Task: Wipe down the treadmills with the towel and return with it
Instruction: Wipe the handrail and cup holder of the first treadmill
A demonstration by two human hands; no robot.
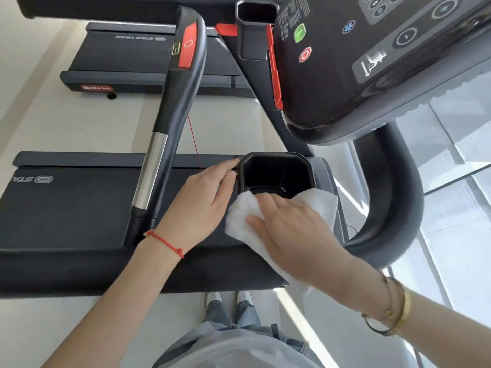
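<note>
Gym floor pale, second treadmill (148,59) at 11 o'clock. Towel (243,221) on near cupholder (276,173) rim, 6 o'clock side. Advice: sweep whole rim, then dip inside. Right hand (289,229) flat, fingers straight, pressing towel. Left hand (204,195) relaxed, fingertips touching rim at 9 o'clock.

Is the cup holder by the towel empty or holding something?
Empty: the cup holder shows only bare black walls and floor; the towel lies at its near rim.
</note>
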